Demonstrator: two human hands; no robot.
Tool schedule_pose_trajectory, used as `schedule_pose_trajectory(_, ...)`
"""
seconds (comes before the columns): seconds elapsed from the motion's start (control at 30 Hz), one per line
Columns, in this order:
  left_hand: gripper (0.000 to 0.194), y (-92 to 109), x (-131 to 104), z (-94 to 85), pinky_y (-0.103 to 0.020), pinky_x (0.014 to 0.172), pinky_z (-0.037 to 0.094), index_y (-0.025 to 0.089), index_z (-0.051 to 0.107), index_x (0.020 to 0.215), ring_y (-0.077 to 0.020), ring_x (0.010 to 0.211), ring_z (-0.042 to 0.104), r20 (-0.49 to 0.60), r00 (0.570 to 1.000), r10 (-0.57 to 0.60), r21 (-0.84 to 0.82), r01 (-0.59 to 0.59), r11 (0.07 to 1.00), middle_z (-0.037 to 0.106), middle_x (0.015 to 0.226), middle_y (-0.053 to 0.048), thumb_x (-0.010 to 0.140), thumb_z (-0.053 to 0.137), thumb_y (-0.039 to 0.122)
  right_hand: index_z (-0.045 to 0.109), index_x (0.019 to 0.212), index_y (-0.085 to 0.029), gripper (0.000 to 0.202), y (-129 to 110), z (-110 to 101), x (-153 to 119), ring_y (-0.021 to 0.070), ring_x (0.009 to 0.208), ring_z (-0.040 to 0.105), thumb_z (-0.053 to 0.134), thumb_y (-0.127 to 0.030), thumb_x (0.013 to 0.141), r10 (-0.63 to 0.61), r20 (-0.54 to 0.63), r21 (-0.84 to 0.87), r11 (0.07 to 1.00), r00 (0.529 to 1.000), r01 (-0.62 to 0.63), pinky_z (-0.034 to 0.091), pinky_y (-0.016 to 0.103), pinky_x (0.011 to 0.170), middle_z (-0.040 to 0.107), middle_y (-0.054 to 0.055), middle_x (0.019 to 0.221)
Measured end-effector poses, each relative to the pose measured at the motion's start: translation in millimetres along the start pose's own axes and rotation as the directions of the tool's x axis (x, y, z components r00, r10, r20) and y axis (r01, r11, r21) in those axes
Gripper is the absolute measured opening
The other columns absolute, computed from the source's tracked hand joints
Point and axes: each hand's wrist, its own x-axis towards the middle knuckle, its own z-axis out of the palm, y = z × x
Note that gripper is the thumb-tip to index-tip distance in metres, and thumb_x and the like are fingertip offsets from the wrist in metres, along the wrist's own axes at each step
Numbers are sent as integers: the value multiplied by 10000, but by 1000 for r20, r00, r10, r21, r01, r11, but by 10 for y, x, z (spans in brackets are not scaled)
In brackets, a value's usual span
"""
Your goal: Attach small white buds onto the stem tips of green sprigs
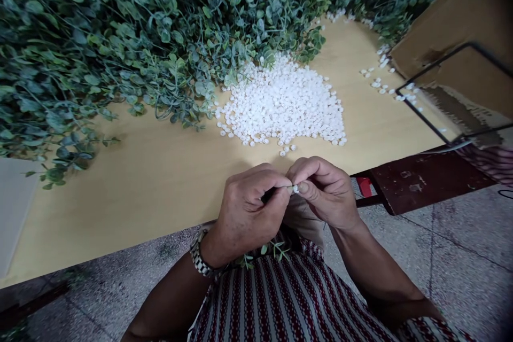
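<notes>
My left hand [250, 206] is closed in a pinch on the thin green stem [290, 187] of an artificial leaf sprig. The leaves of a sprig [276, 249] show below that hand, against the striped shirt; the part between is hidden by the hand. Between the thumb and forefinger of my right hand [331, 192] is a small white plastic bead [295, 189], touching the stem's tip. Both hands meet just over the table's near edge. Beyond them lies a heap of similar white beads [284, 104], a few loose at its front.
A thick mass of artificial green foliage [160, 37] covers the back of the wooden table [160, 181]. At right stand a torn cardboard box [452, 21] and a black wire frame [428, 120], with scattered beads beside them. A dark red stool [433, 181] sits below the table's right edge.
</notes>
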Motion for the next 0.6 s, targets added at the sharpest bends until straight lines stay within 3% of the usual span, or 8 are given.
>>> schedule_pose_trajectory(0.13, 156, -12, 1, 22, -206, 522, 442, 126, 620, 639, -80, 533, 514, -19, 1000, -13, -16, 13, 1000, 599, 575, -9, 742, 550, 31, 614, 793, -190, 18, 16, 17, -23, 104, 627, 517, 617, -180, 807, -35, -51, -55, 998, 998, 32, 422, 226, 550, 568, -2, 691)
schedule_pose_trajectory(0.4, 126, -54, 17, 44, -218, 513, 437, 113, 628, 653, -85, 526, 517, -1, 1000, -18, -57, 18, 998, 606, 577, -22, 757, 580, 59, 599, 774, -191, 49, 12, -32, 22, 98, 617, 507, 639, -209, 795, -26, -17, -38, 999, 1000, 25, 427, 231, 552, 554, -12, 682)
schedule_pose_trajectory(0.53, 143, -58, 59, 27, -219, 499, 421, 126, 631, 631, -86, 515, 505, 57, 998, -37, -92, 42, 995, 586, 554, -4, 748, 581, 62, 583, 752, -190, 106, -37, -93, 98, 94, 591, 499, 660, -257, 782, -3, 78, -107, 994, 997, 11, 423, 230, 529, 540, -22, 660)
schedule_pose_trajectory(0.6, 137, -68, 90, 4, -219, 506, 431, 140, 643, 638, -90, 532, 523, 82, 992, -96, -165, 109, 980, 607, 584, -2, 745, 592, 71, 598, 789, -198, 95, -82, -119, 129, 97, 600, 514, 668, -260, 774, -11, 86, -174, 984, 996, 26, 442, 235, 532, 561, -17, 698)
